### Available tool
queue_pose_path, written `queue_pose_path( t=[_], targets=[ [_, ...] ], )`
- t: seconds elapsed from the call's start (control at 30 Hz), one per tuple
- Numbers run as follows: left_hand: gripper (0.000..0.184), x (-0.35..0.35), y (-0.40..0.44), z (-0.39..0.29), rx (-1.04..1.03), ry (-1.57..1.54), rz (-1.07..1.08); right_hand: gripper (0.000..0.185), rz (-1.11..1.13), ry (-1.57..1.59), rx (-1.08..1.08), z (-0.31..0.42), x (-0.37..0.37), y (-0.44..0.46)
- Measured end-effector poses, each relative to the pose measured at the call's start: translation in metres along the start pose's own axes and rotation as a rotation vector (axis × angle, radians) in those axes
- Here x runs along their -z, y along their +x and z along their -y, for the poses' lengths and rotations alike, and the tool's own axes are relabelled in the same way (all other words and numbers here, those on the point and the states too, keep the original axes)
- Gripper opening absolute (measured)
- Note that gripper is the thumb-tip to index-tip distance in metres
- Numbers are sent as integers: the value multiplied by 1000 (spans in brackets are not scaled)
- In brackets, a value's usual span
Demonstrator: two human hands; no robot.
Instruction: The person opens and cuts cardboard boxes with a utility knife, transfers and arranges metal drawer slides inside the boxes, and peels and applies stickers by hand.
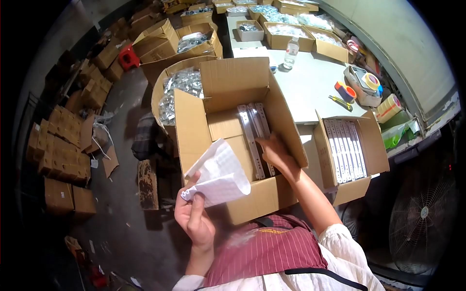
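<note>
My left hand (196, 218) pinches a creased white sheet of paper (221, 177) between thumb and fingers, in front of an open cardboard box (235, 77). The sheet is curled over and bears faint print. Inside that box, long pale metal rails (250, 140) with holes along them lie side by side against the right wall, some with a plastic sheen. My right hand (277, 154) reaches in over the box's near right edge and closes on these rails, its index finger bent across them. The lower fingers are partly hidden.
Right of the box, another carton (328, 160) holds a row of similar rails. On the white table (310, 82) are a water bottle (291, 53), tape rolls (345, 91) and a yellow cutter (341, 103). A box of small bagged parts (182, 92) stands left; a fan (422, 213) stands lower right.
</note>
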State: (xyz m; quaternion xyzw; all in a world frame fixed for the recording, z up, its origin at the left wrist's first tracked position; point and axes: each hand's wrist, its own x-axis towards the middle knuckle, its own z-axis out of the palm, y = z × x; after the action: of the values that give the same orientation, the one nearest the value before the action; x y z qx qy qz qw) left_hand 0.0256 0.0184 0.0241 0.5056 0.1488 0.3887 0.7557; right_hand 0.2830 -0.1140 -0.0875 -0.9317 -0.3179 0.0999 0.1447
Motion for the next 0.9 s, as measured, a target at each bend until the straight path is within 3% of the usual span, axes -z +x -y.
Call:
queue_pose_path(
  t=[0.2,0.4,0.5,0.6,0.63,0.73,0.77,0.9],
  targets=[
    [24,3,3,1,1,-16,1,50,-2,-14,17,-6,-11,5],
    [20,1,3,-1,4,-23,-9,53,-133,-3,73,-12,-19,9],
    [20,0,5,0,-7,-6,-14,42,-449,70,286,-25,-28,16],
    [21,-7,4,-2,-12,34,-34,29,-437,235,197,-41,-53,31],
    [21,-9,4,-3,-15,39,-33,17,-437,202,125,-39,-52,30],
    [23,-11,4,-3,-25,46,-23,17,-493,219,202,-33,-50,22],
    [24,-12,4,-3,-29,46,-18,22,-400,24,159,-12,-11,6],
    [26,-15,3,-2,-41,61,-27,25,-169,5,25,-13,-24,12]
  ],
)
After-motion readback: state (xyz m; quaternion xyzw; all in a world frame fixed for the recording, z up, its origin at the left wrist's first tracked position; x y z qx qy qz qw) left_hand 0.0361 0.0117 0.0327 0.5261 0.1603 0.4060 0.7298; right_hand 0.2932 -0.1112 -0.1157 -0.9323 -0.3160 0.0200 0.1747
